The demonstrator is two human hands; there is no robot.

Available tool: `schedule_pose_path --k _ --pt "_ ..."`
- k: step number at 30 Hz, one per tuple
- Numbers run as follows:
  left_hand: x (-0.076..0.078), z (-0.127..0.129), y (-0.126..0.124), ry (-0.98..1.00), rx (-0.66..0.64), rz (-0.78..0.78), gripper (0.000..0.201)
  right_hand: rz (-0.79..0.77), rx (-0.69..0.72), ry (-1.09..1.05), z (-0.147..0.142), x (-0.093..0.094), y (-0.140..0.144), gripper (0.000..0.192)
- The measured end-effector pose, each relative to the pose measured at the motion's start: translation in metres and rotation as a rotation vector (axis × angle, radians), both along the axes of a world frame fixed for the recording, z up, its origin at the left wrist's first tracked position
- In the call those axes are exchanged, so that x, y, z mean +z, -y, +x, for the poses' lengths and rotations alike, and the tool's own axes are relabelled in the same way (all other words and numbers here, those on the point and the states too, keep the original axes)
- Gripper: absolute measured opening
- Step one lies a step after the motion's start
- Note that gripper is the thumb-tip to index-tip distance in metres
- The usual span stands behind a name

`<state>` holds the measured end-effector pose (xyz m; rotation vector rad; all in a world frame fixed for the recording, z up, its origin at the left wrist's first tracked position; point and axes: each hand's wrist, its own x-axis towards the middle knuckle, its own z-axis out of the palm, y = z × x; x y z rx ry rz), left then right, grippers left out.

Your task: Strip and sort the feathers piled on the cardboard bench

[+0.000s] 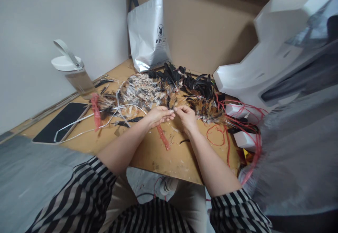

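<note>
Feathers (155, 91) lie heaped just beyond the left hand (160, 116) and right hand (186, 117). From afar, I see their fingertips (177, 110) meet, but cannot tell whether they clamp anything.

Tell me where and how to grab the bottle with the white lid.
The best grip is probably the strap on the bottle, taken from above and the person's side. The strap rises over the lid as a loop to hook, while the wall beyond the bottle likely makes the far side harder to reach.
</note>
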<state>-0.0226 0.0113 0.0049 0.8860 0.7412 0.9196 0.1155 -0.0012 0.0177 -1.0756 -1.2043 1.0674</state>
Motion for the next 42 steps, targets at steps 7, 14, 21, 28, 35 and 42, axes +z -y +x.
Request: schedule_pose_path --k 7,14,21,28,35,42 --pt "0.004 -0.002 -0.003 -0.005 0.143 0.022 0.014 0.014 0.008 0.197 0.012 -0.010 -0.015 0.021" --pt "0.001 -0.008 -0.011 0.070 0.297 -0.039 0.011 0.218 0.013 1.091 0.018 -0.015 -0.018 0.021" --pt "-0.001 -0.006 -0.010 0.063 0.288 -0.047 0.010 0.095 -0.095 1.393 0.008 -0.014 -0.017 0.019" --pt "-0.001 -0.007 -0.010 0.117 0.276 -0.080 0.007 -0.085 -0.023 0.417 0.019 -0.013 -0.019 0.018" --pt "0.004 -0.003 -0.004 0.227 0.090 -0.247 0.008 -0.309 0.131 -0.323 0.000 -0.005 -0.010 0.027" --pt "0.004 -0.006 -0.004 0.300 -0.042 -0.303 0.011 -0.270 0.178 -0.309 -0.004 -0.007 -0.009 0.027"
